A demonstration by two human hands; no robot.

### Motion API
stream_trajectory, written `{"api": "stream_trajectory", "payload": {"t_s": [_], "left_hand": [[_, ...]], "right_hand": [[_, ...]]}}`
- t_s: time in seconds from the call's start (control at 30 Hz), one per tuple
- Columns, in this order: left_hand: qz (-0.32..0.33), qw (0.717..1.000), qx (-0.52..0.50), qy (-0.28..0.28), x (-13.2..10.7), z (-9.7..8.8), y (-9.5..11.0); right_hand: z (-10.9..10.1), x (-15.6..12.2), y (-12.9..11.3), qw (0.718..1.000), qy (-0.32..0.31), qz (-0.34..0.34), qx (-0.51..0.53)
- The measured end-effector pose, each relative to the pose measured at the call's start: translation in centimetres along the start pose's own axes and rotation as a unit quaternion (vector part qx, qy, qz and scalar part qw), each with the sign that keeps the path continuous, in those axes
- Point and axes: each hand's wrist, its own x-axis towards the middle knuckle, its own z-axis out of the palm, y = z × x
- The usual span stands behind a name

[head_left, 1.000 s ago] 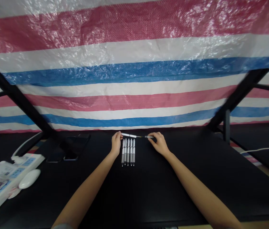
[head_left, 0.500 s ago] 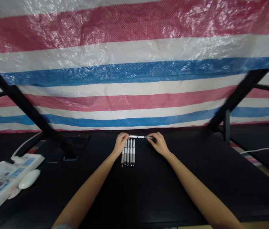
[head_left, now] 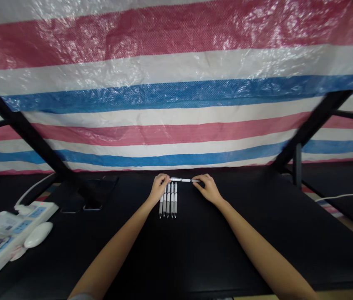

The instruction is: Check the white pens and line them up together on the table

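A white pen with a grey grip lies crosswise between my two hands, above the top ends of a row of pens. Its left end is pinched by my left hand, fingers closed. At the grey end, the fingers of my right hand are closed on the same pen and hide its tip. Just below, several matching white and grey pens stand side by side in a row on the black table, tips toward me. My left hand covers the upper part of the leftmost ones.
To the left lie a white power strip with plugs and a white computer mouse. Dark phones rest by the left black frame leg. Another leg slants at right. A striped tarp hangs behind.
My right hand's fingers have shifted very slightly left along the crosswise pen. My left hand and the row of pens look unchanged.
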Motion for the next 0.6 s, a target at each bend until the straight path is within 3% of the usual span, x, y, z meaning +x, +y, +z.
{"api": "stream_trajectory", "payload": {"t_s": [0.3, 0.43, 0.6], "left_hand": [[-0.001, 1.000, 0.002, 0.024, -0.04, -0.05, 0.35], [0.016, 0.999, 0.037, 0.027, -0.08, 0.02, 0.21], [0.005, 0.999, 0.027, 0.019, -0.20, 0.12, 0.33]], "right_hand": [[-0.41, 0.25, -0.48, 0.999, -0.047, 0.000, 0.027], [-0.39, 0.30, -0.29, 0.995, -0.074, 0.035, 0.052], [0.09, 0.10, 0.27, 0.978, -0.085, 0.093, 0.165]]}}
